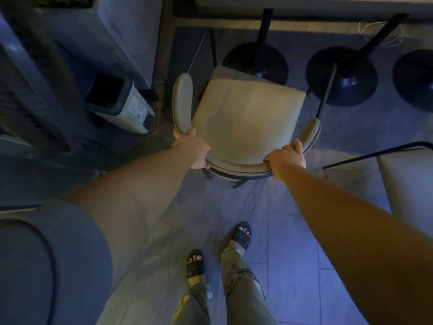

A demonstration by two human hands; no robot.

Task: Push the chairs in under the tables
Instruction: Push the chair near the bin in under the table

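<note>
A beige cushioned chair (246, 113) with a curved backrest stands in front of me, its seat turned toward the table (304, 3) at the top. My left hand (194, 148) grips the left end of the backrest. My right hand (287, 158) grips the right part of the same backrest. The front edge of the seat lies next to the table's round black pedestal base (274, 66). A second beige chair (407, 184) stands at the right edge, partly cut off.
Two more black pedestal bases (339, 76) (414, 78) stand to the right under the table. A white bin with a dark liner (117, 102) sits left of the chair beside a grey counter (35, 90). My feet in black sandals (219, 252) stand on tiled floor.
</note>
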